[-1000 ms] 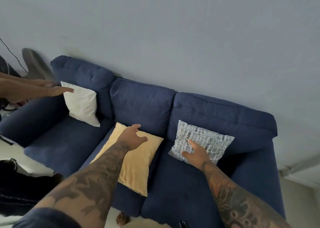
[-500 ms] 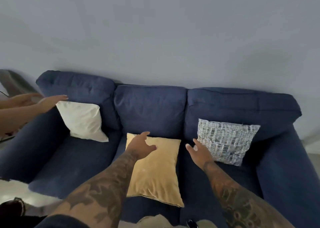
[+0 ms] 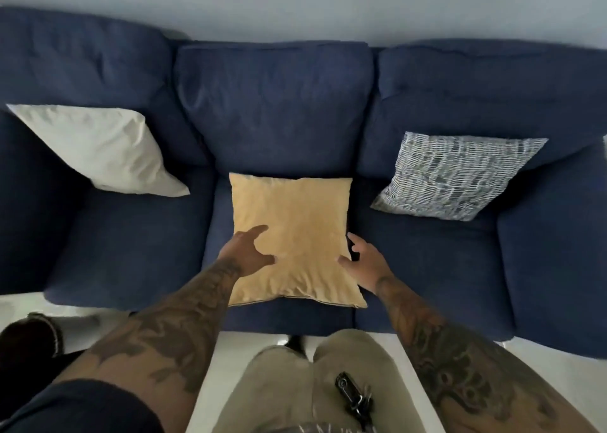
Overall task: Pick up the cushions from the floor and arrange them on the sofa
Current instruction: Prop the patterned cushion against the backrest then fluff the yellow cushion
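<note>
A yellow cushion [image 3: 295, 232] lies flat on the middle seat of the dark blue sofa [image 3: 272, 104]. My left hand [image 3: 248, 252] rests on its lower left part, fingers spread. At the cushion's right edge sits my right hand [image 3: 363, 261], fingers apart and touching the side. A white cushion [image 3: 98, 146] leans against the left backrest. Against the right backrest leans a grey-and-white patterned cushion [image 3: 456, 176].
White floor [image 3: 230, 350] runs along the sofa's front edge. My legs in beige trousers [image 3: 312, 383] stand close to the middle seat, with keys [image 3: 353, 396] hanging at the waist. A dark object [image 3: 29, 337] lies on the floor at the lower left.
The view has swung down and centred on the sofa. My right hand left the patterned cushion and came to the yellow cushion's right edge. Another person's hands at the white cushion are gone from view.
</note>
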